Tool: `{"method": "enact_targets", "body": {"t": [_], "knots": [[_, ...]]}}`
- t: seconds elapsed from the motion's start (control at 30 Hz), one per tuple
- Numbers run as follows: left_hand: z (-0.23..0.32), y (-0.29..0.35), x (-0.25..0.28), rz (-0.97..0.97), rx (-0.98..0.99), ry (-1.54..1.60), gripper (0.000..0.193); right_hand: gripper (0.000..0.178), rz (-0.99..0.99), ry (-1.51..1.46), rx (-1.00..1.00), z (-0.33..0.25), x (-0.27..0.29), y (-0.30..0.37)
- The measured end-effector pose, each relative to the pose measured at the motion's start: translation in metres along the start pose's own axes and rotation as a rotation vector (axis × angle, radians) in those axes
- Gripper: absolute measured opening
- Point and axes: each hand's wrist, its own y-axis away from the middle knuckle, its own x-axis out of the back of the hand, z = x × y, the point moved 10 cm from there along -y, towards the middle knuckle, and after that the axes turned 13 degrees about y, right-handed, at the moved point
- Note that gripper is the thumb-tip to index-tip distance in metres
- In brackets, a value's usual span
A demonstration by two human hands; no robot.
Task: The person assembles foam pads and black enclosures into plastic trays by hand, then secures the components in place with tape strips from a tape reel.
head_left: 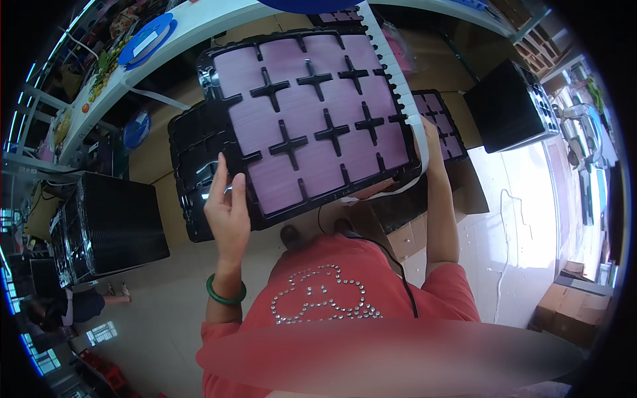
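Observation:
In front of me is a black plastic tray whose sections, divided by raised black crosses, show pale purple. Beneath its left side another black tray sticks out. My left hand is at the near left edge of the upper tray, fingers stretched out and thumb close to the rim. A green bangle circles that wrist. On the other side, my right hand is by the tray's right edge, beside a white strip running along it. Its fingers are mostly hidden there.
A wrapped black stack stands at left, and a black block at right. Another purple-filled tray lies beyond my right arm. Blue round plates rest on the white bench. Cardboard boxes sit lower right; a person is at far left.

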Motion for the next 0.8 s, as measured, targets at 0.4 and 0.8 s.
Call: {"method": "enact_targets", "body": {"t": [0.4,0.8], "knots": [[-0.150,0.047,-0.353,-0.299,0.225,0.029,0.051,0.050,0.247,0.528,-0.488,0.351,0.226,0.012],[-0.329,0.028,-0.452,-0.125,0.135,-0.179,0.042,0.051,0.128,0.870,-0.422,0.485,0.203,-0.077]]}}
